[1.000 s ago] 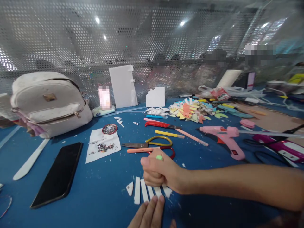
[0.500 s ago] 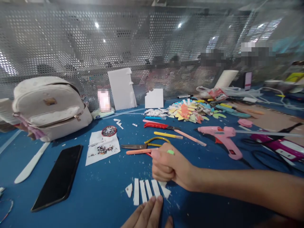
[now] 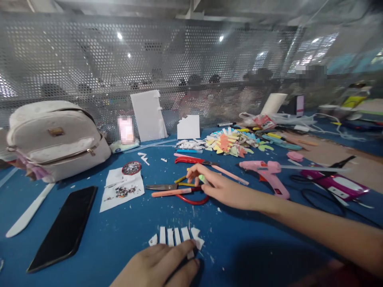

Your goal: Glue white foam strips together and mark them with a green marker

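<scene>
My left hand (image 3: 160, 265) rests at the bottom of the view with its fingers stretched out. Its fingertips lie over the lower ends of a row of white strips (image 3: 162, 235) on the blue table. My right hand (image 3: 221, 189) reaches over the yellow-and-red-handled scissors (image 3: 193, 201), fingers curved and partly apart. A green-tipped marker (image 3: 203, 179) sticks out between them, mostly hidden in the hand. An orange marker (image 3: 167, 193) lies across the scissors, just left of the hand. Behind the fingers is a mostly covered yellow marker (image 3: 188, 170).
A red utility knife (image 3: 188, 160) and pink glue gun (image 3: 265, 171) lie beyond and to the right. Coloured scraps (image 3: 229, 141) are heaped farther back. A black phone (image 3: 64, 227), paper with glitter (image 3: 112, 195) and backpack (image 3: 56, 139) occupy the left. A perforated screen (image 3: 167, 59) stands behind.
My right hand has lifted away from the strips toward the back, and its fist has loosened. My left hand has moved left and farther over the strips. The view has shifted slightly.
</scene>
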Motion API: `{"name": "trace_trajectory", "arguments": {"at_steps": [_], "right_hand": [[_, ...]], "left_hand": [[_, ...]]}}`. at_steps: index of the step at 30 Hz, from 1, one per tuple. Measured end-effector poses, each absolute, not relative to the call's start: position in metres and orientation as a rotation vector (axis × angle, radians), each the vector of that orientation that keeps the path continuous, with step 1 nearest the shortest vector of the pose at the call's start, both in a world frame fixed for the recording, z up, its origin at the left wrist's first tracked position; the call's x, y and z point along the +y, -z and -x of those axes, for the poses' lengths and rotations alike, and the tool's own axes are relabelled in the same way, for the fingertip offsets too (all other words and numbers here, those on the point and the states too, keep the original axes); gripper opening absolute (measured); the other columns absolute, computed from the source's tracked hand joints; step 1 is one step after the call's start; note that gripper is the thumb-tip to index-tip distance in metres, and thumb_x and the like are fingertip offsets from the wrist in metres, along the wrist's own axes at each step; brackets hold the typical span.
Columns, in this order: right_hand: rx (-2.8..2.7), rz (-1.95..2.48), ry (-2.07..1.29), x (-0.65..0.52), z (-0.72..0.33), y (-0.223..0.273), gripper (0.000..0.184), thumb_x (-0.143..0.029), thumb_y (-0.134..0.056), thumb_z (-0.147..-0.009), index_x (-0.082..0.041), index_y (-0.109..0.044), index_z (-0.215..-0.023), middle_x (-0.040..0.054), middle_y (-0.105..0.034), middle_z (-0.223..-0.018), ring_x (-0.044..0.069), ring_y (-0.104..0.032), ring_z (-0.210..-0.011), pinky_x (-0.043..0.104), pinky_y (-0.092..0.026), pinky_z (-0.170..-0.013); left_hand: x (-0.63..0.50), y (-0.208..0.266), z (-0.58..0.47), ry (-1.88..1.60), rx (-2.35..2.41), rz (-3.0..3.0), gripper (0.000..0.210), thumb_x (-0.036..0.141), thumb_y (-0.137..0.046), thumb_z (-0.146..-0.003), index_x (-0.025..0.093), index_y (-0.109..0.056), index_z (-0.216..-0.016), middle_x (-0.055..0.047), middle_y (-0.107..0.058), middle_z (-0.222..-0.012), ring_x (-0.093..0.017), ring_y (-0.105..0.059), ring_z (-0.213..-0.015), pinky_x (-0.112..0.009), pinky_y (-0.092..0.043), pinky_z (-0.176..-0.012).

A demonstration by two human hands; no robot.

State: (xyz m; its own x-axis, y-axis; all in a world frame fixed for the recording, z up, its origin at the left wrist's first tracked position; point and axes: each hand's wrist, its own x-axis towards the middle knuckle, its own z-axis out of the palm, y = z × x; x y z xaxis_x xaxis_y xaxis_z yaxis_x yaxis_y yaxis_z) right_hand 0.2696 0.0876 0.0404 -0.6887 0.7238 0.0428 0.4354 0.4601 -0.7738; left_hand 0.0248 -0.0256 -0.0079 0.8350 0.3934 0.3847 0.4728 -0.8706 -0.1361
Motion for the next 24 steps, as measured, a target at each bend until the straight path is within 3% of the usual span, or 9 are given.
{"name": "trace_trajectory", "arguments": {"at_steps": [3,7,11,14,16,19,24], "right_hand": [[-2.429,1.146,-0.92,0.098,-0.295,-0.026,0.053,-0.001,-0.037,-0.083,-0.024,-0.043,-0.131,0.0079,-0.05,-0.129,0.022,-0.047,-0.124,0.04,-0.036,-0.106],[-2.464,1.202,-0.803,0.103,-0.32,-0.009,0.056,-0.006,-0.035,-0.087,-0.029,-0.036,-0.138,0.0072,-0.044,-0.14,0.023,-0.042,-0.133,0.045,-0.032,-0.112],[-2.504,1.157,-0.554,0.096,-0.325,-0.005,0.057,-0.008,-0.038,-0.089,-0.03,-0.034,-0.141,0.008,-0.035,-0.148,0.024,-0.035,-0.139,0.045,-0.032,-0.114],[-2.53,1.156,-0.488,0.078,-0.313,-0.014,0.044,-0.018,-0.047,-0.093,-0.027,-0.042,-0.136,0.0085,-0.04,-0.145,0.026,-0.035,-0.138,0.046,-0.032,-0.113],[-2.63,1.077,-0.654,0.064,-0.301,-0.02,0.042,-0.027,-0.06,-0.09,-0.027,-0.048,-0.13,0.0062,-0.05,-0.135,0.025,-0.045,-0.127,0.042,-0.038,-0.108],[-2.78,0.926,-0.825,0.047,-0.283,-0.021,0.055,-0.038,-0.076,-0.08,-0.022,-0.054,-0.127,0.008,-0.057,-0.125,0.028,-0.049,-0.117,0.042,-0.041,-0.102],[-2.874,0.885,-0.744,0.042,-0.266,-0.013,0.043,-0.035,-0.079,-0.076,-0.016,-0.06,-0.109,0.0096,-0.059,-0.112,0.027,-0.051,-0.104,0.038,-0.044,-0.085]], "left_hand": [[-0.019,0.002,-0.014,0.631,-0.859,2.807,0.035,0.017,-0.032,-0.101,0.02,-0.061,-0.119,-0.005,-0.072,-0.116,-0.018,-0.072,-0.091,-0.029,-0.061,-0.077],[-0.006,0.0,0.008,0.682,-1.471,2.923,0.031,0.024,-0.042,-0.098,0.032,-0.055,-0.125,-0.003,-0.065,-0.116,-0.017,-0.065,-0.105,-0.028,-0.056,-0.087],[0.002,0.008,0.024,0.535,-1.865,3.013,0.027,0.036,-0.053,-0.095,0.037,-0.057,-0.122,-0.002,-0.058,-0.123,-0.021,-0.059,-0.114,-0.035,-0.05,-0.097],[0.002,0.015,0.026,0.479,-1.976,3.05,0.035,0.036,-0.061,-0.089,0.038,-0.056,-0.123,-0.003,-0.056,-0.125,-0.024,-0.055,-0.117,-0.041,-0.045,-0.102],[0.001,0.017,0.023,0.471,-1.994,3.063,0.037,0.033,-0.067,-0.085,0.036,-0.058,-0.121,-0.003,-0.056,-0.123,-0.025,-0.055,-0.115,-0.041,-0.044,-0.101],[0.001,0.016,0.017,0.438,-2.008,3.071,0.029,0.027,-0.07,-0.079,0.029,-0.062,-0.107,-0.004,-0.057,-0.115,-0.024,-0.055,-0.108,-0.038,-0.044,-0.095],[0.002,0.01,0.012,0.305,-2.115,3.083,0.02,0.017,-0.065,-0.075,0.024,-0.059,-0.092,-0.002,-0.06,-0.103,-0.02,-0.054,-0.094,-0.034,-0.042,-0.085]]}}
